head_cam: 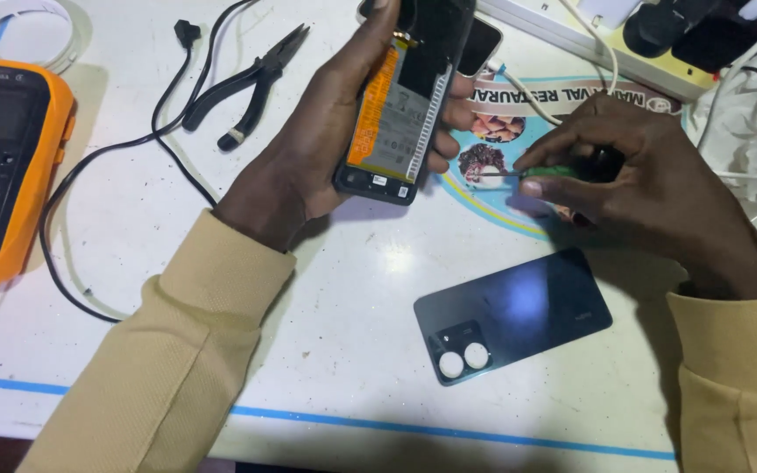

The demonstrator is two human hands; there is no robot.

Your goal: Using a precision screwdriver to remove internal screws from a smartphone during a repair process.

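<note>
The left hand (326,131) grips an opened phone (400,105) with its back off, fingers wrapped round both long edges and the phone tilted up off the counter (343,333); its top end runs out of the upper edge of the view. Inside it shows a battery (378,114) with an orange strip along the left side. The right hand (641,193) is closed on a small screwdriver (571,168) with a green and black handle, pinched between thumb and fingertips, its thin metal tip pointing left toward the phone's lower right edge and stopping just short of it.

Under both hands the white counter has a round printed sticker (492,166) showing food pictures. The phone's dark back cover (514,314) lies flat below the right hand, well apart from the phone, camera rings toward the near edge. Open room lies between the two tan sleeves, down to a blue line (449,429) that runs near the front edge of the counter.

To the left, black pliers (251,83) lie near the left hand's knuckles, and a black cable (107,166) loops past them toward an orange meter (2,166) at the left border. A white power strip (624,48) with plugs and white cords crowds the upper right corner, close behind the right hand.
</note>
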